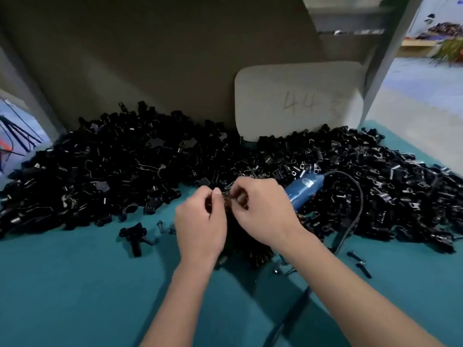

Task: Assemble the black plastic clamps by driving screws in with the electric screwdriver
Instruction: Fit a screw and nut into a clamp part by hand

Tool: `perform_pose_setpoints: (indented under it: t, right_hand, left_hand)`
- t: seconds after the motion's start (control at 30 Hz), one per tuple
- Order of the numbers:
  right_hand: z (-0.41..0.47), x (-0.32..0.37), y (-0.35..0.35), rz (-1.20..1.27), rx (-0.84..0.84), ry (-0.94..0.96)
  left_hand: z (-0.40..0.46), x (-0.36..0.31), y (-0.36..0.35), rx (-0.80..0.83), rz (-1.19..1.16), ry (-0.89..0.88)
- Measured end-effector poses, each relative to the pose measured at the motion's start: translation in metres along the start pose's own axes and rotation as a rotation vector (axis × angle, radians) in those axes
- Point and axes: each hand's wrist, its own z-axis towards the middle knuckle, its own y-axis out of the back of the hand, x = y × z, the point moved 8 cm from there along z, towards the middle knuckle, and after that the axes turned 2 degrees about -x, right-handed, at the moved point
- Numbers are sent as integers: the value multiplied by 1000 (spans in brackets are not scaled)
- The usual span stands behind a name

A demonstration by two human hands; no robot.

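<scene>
My left hand [200, 221] and my right hand [260, 209] meet over the teal table, both pinching a small black clamp part [229, 197] between their fingertips; the part is mostly hidden by the fingers. The blue electric screwdriver [302, 190] lies on the table just right of my right hand, its black cord [350, 221] curving toward me. A heap of black plastic clamps [125, 166] fills the back of the table on both sides. A small pile of screws [255, 254] sits under my wrists.
One assembled clamp [134, 236] and loose screws [160, 225] lie left of my hands. Two more black screws [360, 264] lie at the right. A white board marked "44" [300, 101] leans against the back wall. The teal table [75, 296] spreads out in front.
</scene>
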Motion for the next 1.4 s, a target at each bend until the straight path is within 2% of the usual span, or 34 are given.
perform_pose_setpoints:
  t: [0.07, 0.13, 0.23, 0.33, 0.53, 0.73, 0.8, 0.87, 1.0, 1.1, 1.17, 1.27, 1.4]
  right_hand:
    - [22, 2, -11, -219, 11, 81]
    - [41, 2, -29, -352, 100, 130]
    - [58, 2, -55, -528, 186, 167]
    - [70, 3, -68, -606, 189, 145]
    - [70, 13, -63, -515, 18, 119]
    - [45, 12, -27, -72, -73, 21]
    - [33, 8, -10, 138, -76, -15]
    - [20, 7, 2, 246, -22, -29]
    - [0, 0, 24, 261, 95, 0]
    - [-12, -9, 39, 377, 189, -3]
    - [-17, -17, 50, 440, 231, -27]
    - [-18, -41, 72, 397, 216, -89]
    - [-24, -83, 98, 108, 227, -212]
  left_hand:
    - [7, 11, -3, -28, -37, 9]
    - [12, 24, -5, -44, -104, 77]
    - [7, 25, -10, -29, -148, 115]
    - [9, 29, -10, -32, -159, 159]
    - [8, 38, -5, -73, -202, 243]
    - [7, 34, 1, -99, -257, 246]
    - [6, 28, -4, -25, -334, 224]
    - [2, 17, -15, 110, -432, 206]
    - [-11, -8, -30, 337, -604, 116]
    - [-18, -17, -31, 450, -651, 105]
    - [-22, -22, -31, 469, -654, 111]
    - [-39, -36, -42, 446, -738, 178]
    - [-82, -47, -71, 435, -776, 306]
